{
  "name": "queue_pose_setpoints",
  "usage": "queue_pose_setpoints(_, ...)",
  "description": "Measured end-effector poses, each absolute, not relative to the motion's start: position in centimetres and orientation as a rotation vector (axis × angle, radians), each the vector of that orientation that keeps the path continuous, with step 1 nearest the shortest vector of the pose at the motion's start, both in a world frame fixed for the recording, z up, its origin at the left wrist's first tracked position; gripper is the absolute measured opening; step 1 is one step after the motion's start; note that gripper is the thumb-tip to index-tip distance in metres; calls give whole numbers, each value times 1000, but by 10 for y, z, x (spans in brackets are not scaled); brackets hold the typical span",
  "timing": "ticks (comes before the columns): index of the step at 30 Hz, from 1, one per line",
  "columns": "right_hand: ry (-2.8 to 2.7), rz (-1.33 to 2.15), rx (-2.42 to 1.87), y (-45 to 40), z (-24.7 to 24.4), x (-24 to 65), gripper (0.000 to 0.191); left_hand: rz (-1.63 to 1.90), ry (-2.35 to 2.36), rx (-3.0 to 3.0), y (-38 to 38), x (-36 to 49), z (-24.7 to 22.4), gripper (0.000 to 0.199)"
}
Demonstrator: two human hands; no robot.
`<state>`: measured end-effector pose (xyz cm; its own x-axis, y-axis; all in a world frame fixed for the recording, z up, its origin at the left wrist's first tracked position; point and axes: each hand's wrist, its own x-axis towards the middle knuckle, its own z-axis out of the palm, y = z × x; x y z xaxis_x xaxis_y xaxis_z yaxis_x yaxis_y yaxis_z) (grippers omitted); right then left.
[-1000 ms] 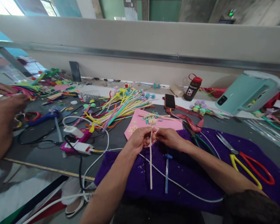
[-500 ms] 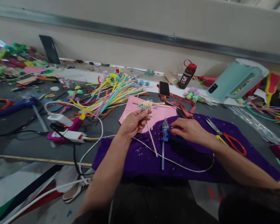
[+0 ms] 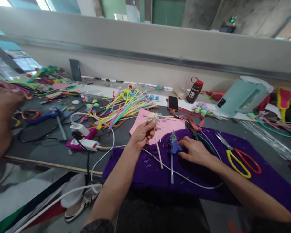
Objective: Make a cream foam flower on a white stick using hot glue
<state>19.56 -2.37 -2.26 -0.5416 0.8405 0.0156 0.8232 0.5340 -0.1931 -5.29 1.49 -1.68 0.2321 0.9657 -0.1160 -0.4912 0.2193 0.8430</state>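
My left hand (image 3: 143, 134) pinches the stem of a cream pipe-cleaner flower (image 3: 153, 116). Its fluffy head points up, and the stem hangs down below my fingers. My right hand (image 3: 196, 150) has its fingers curled at the handle of a blue hot glue gun (image 3: 174, 147); that handle is largely hidden. The gun's nozzle points away from me and a clear glue stick (image 3: 172, 170) sticks out of its back. Both hands are above a purple cloth (image 3: 140, 174). Behind the flower lies a pink board (image 3: 138, 123) with small scraps on it.
Scissors (image 3: 232, 152) and green-handled pliers (image 3: 205, 140) lie to the right. A pile of pipe-cleaner stems (image 3: 126, 108), a phone (image 3: 173, 103), a bottle (image 3: 195, 90) and a mint kettle (image 3: 242, 97) stand behind. Cables run from a power strip (image 3: 81, 140). At left is another person's hand (image 3: 5, 97).
My right hand has closed in on the glue gun's handle. The left hand still holds the flower, now more upright. The view has tilted up and left, bringing another person's hand into sight.
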Motion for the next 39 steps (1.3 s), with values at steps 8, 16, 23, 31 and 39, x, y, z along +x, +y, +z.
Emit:
queue_pose_setpoints(8,-1739,1174,-1066,-25,5,197,29,1170,765,657,16,-55,-17,15)
queue_pose_setpoints(16,-1669,1334,-870,-32,1,156,42,1148,773,600,17,-53,-16,13)
queue_pose_setpoints(23,-1680,1216,-902,-29,-2,156,49,1077,802,634,16,-50,-19,16)
queue_pose_setpoints(31,-1690,1197,-906,-31,-6,158,46,1058,777,642,15,-47,-24,19)
queue_pose_setpoints(39,-1756,1112,-971,-28,-12,159,48,1095,789,704,13,-45,-26,18)
